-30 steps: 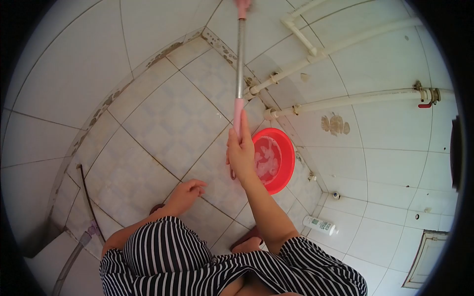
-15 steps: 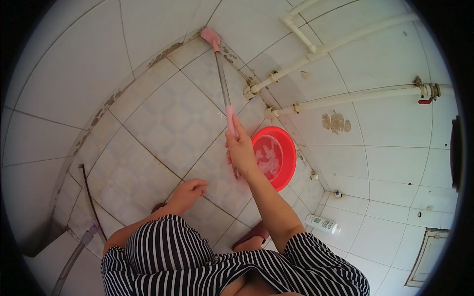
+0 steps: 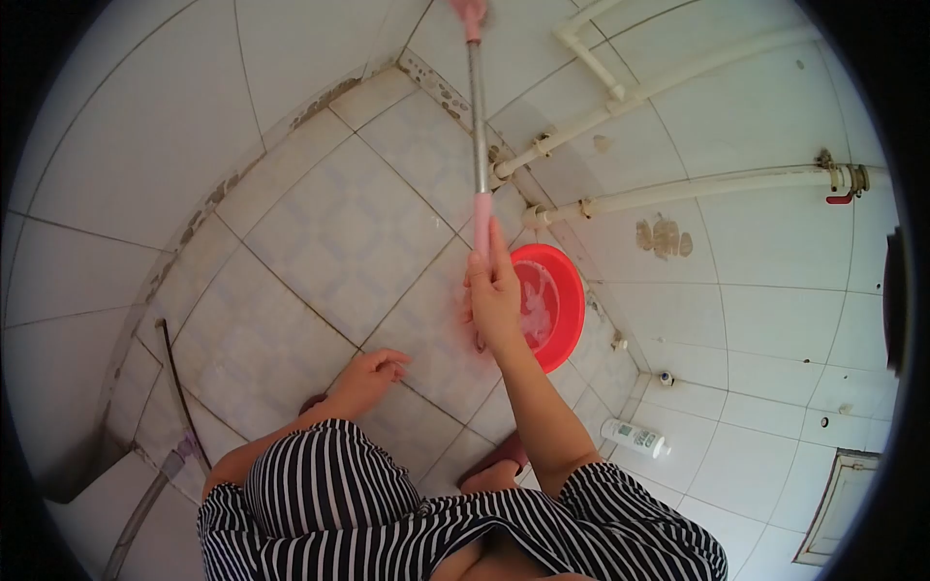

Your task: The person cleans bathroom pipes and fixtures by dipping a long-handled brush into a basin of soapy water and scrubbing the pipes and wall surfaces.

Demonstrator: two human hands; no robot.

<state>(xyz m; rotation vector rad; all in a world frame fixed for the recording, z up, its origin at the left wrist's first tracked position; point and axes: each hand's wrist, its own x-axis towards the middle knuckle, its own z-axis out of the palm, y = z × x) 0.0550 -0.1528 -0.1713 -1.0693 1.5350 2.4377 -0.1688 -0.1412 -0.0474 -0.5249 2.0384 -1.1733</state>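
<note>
My right hand (image 3: 495, 295) is closed around the pink grip of a long-handled scrub brush (image 3: 478, 116). Its metal shaft runs away from me, and the pink head is up at the top edge of the head view, partly cut off, in front of the wall tiles. Just right of that hand stands a red basin (image 3: 575, 300) with sudsy water in it; my wrist covers part of its rim. My left hand (image 3: 373, 376) hangs over the floor near my knee, its fingers loosely bent and nothing in them.
Pale pipes (image 3: 678, 198) run along the right wall, one with a red-handled valve (image 3: 840, 199). A white bottle (image 3: 635, 439) lies at the right. A hose (image 3: 145, 504) is at the lower left. Wet-looking floor tiles (image 3: 320, 232) spread ahead.
The brush has swung up and to the right, its head leaving the floor corner for the right-hand wall. My right hand shifted slightly right with it. My left hand stayed put.
</note>
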